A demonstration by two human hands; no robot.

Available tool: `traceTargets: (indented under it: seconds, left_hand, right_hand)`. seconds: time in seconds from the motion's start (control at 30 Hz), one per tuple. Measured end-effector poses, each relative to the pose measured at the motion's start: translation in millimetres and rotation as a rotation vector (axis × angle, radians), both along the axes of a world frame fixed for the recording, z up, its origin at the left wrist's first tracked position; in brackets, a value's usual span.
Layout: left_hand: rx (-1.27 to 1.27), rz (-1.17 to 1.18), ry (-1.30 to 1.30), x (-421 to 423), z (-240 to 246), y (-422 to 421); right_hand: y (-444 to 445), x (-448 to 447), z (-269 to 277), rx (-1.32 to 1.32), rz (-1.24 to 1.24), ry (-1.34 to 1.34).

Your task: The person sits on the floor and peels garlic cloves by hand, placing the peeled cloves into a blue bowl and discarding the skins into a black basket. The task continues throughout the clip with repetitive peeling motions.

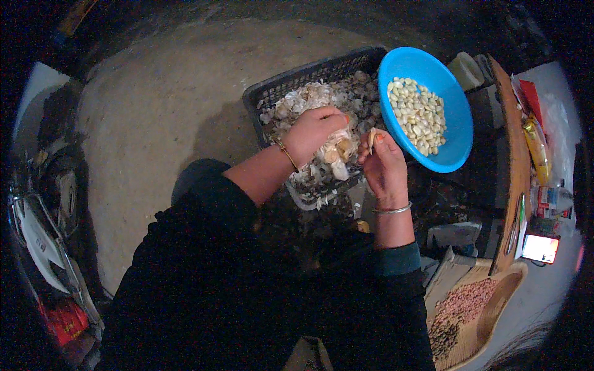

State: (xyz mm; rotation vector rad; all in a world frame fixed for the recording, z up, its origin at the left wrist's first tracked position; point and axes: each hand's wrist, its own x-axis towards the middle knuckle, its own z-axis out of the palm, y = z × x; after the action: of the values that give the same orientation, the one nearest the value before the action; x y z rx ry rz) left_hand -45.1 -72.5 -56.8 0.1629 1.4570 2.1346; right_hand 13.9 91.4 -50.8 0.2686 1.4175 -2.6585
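In the head view, a black plastic crate (315, 69) in front of me holds garlic bulbs (362, 86) and loose papery garlic skins (297, 99). My left hand (313, 132) is over the crate with curled fingers, touching or close to a clump of skins and garlic (341, 150). Whether it grips anything is hidden by the fingers. Between the thumb and fingers of my right hand (385, 162), at the crate's right side, is a thin pale garlic piece (371, 139). A blue plastic basin (457, 113) beyond that hand contains many peeled garlic cloves (415, 116).
A wooden table edge (508, 185) runs along the right, with a lit phone (540, 248) and a plastic bottle (554, 198) beside it. At lower right, a woven tray (503, 297) bears pink kernels (466, 299) and darker ones. Concrete floor (153, 111) extends left of the crate.
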Motion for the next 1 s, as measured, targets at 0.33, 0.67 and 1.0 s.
traceTargets:
  seconds: [0.33,0.67,1.0]
  left_hand:
    - [-0.142,-0.225,0.246,-1,3,-2]
    - [-0.324,-0.299,0.368,1,12,-11]
    - [-0.105,-0.252,0.128,6,11,-4]
  right_hand:
    - [0,-1,4,0.723,-0.027,0.133]
    - [-2,-3,15,1.044,-0.027,0.329]
    - [-3,0,6,0.953,0.043,0.245]
